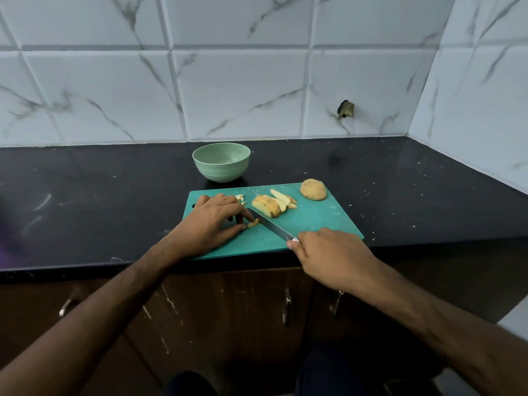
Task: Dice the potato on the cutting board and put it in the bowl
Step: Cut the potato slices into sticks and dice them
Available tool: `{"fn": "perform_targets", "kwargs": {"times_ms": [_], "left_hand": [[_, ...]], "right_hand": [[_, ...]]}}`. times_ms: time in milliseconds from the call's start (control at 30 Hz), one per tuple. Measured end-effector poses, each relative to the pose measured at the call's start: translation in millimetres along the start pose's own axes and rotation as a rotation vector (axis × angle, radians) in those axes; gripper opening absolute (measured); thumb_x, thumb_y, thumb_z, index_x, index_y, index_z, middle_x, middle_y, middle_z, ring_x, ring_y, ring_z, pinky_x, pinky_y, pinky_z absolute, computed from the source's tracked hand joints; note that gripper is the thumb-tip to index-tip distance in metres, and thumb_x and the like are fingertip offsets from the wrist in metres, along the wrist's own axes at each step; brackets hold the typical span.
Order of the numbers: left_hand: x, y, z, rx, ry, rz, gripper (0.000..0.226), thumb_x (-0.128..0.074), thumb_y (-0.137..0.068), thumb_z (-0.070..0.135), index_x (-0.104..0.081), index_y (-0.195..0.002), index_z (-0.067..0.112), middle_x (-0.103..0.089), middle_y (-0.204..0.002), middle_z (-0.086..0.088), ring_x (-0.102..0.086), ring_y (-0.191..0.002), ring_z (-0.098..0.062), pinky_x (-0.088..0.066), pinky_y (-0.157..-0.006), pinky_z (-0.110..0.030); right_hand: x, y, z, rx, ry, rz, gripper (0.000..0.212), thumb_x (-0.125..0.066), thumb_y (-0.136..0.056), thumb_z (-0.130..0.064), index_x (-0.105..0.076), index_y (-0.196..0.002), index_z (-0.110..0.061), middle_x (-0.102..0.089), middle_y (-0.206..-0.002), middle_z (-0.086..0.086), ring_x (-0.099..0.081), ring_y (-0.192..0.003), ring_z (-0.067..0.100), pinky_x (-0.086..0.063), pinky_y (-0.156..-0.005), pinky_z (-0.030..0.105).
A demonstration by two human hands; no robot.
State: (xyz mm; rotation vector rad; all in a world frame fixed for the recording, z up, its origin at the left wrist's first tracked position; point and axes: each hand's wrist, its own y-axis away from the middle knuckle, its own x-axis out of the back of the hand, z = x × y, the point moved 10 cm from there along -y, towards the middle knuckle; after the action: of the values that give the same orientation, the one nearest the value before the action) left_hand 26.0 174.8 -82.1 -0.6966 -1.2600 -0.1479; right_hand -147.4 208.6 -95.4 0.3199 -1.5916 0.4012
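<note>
Hiding knife handle [294, 240]: right hand [331, 261]

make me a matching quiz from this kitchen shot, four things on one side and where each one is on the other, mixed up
Things:
1. bowl
2. uncut potato half
3. knife
4. potato strip

Places:
A. far right corner of the cutting board
B. gripped in the right hand
C. on the black counter behind the board
D. under the left hand fingertips, beside the blade

Pairs: 1-C, 2-A, 3-B, 4-D
</note>
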Motion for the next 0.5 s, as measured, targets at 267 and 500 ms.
{"fn": "perform_targets", "kwargs": {"times_ms": [267, 500], "left_hand": [[5, 1, -2, 0.023, 0.021, 0.034, 0.021, -0.058, -0.093, 0.046, -0.065, -0.108, 0.034, -0.056, -0.099, 0.02, -0.048, -0.095, 0.0, -0.037, -0.088, -0.035], [3, 0, 0, 0.003, 0.011, 0.03, 0.024, -0.055, -0.092, 0.046, -0.069, -0.108, 0.034, -0.054, -0.099, 0.021, -0.045, -0.094, 0.003, -0.033, -0.085, -0.031]], "right_hand": [[17, 7, 8, -0.012, 0.022, 0.011, 0.041, -0.023, -0.108, -0.054, -0.05, -0.089, -0.029, -0.055, -0.077, -0.007, -0.054, -0.067, 0.009, -0.04, -0.056, 0.028], [4, 10, -2, 0.012, 0.047, 0.017, 0.04, -0.024, -0.108, -0.052, -0.049, -0.089, -0.028, -0.053, -0.073, -0.007, -0.051, -0.062, 0.009, -0.032, -0.052, 0.027]]}}
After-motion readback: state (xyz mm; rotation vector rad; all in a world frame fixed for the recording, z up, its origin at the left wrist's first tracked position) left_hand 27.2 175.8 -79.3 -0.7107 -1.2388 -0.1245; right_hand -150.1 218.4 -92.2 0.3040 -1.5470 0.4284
